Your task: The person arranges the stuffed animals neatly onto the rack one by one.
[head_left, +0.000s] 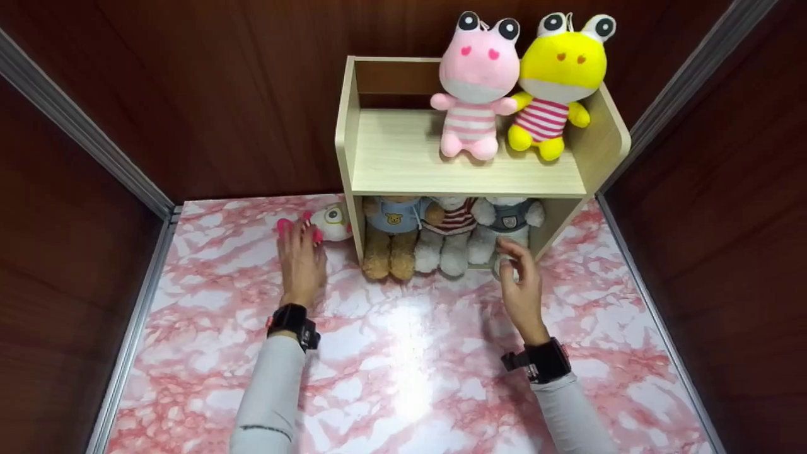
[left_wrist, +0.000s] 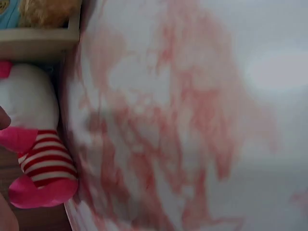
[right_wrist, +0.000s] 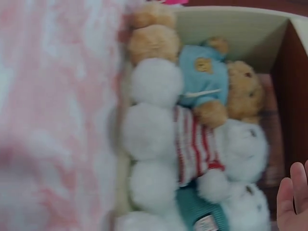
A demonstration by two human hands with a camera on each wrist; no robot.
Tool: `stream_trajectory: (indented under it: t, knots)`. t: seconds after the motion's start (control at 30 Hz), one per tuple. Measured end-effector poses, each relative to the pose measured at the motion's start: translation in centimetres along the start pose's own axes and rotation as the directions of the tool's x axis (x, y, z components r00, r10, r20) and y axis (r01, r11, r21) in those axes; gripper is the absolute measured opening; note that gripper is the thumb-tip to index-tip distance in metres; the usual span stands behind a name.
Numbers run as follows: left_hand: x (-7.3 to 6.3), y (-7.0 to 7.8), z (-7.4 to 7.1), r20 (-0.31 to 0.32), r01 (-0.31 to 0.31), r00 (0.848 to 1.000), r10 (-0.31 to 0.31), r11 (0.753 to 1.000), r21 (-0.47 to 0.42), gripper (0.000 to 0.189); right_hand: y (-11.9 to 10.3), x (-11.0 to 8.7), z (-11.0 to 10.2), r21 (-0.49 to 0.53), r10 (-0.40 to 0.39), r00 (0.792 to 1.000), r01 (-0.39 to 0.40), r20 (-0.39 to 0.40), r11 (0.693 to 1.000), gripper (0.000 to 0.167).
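A plush toy (head_left: 329, 222) with a white head, pink limbs and a red-and-white striped body lies on the table, left of the shelf. My left hand (head_left: 301, 265) reaches over its pink end, fingers extended and partly hiding it. In the left wrist view the same toy (left_wrist: 50, 159) shows its striped body, a fingertip close beside it. My right hand (head_left: 522, 284) hovers before the shelf's lower level with loosely bent fingers, holding nothing. Nearest it sits a white plush bear (head_left: 509, 217) in a dark teal top.
The wooden shelf (head_left: 466, 183) stands against the back wall. On top sit a pink frog plush (head_left: 479, 82) and a yellow frog plush (head_left: 561, 69). Below are a brown bear (head_left: 389, 252) in blue and a white bear (head_left: 451, 249) in stripes. Dark panels enclose the marbled table (head_left: 391, 353).
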State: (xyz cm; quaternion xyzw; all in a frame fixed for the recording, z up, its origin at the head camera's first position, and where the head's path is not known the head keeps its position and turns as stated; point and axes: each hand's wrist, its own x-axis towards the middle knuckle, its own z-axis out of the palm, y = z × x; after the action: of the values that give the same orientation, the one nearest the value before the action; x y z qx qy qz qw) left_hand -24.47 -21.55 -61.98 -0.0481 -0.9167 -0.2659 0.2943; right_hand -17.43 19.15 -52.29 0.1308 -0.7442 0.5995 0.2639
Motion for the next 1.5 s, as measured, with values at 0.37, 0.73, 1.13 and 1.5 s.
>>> stream_trajectory:
  t: [0.37, 0.73, 1.13, 1.5]
  knots:
    - [1.4, -2.4, -1.1, 0.381, 0.243, 0.88, -0.284, 0.958, 0.153, 0.072, 1.8, -2.4, -0.8, -0.006, 0.047, 0.994, -0.046, 0.094, 0.999, 0.032]
    - [-0.9, -3.6, -1.0, 0.286, 0.24, 0.928, -0.238, 0.97, 0.027, 0.053, 2.6, -2.5, -1.8, -0.051, 0.09, 0.991, -0.085, 0.097, 0.995, 0.027]
    - [-4.1, -2.7, -1.0, 0.052, 0.346, 0.938, -0.343, 0.931, -0.116, 0.025, 2.8, -2.6, -2.1, -0.07, 0.133, 0.987, -0.127, 0.087, 0.989, 0.026]
    - [-8.3, -0.8, 0.3, -0.125, 0.421, 0.87, -0.477, 0.851, -0.313, 0.023, 2.0, -3.0, -1.0, -0.063, 0.199, 0.973, -0.193, 0.117, 0.979, 0.023]
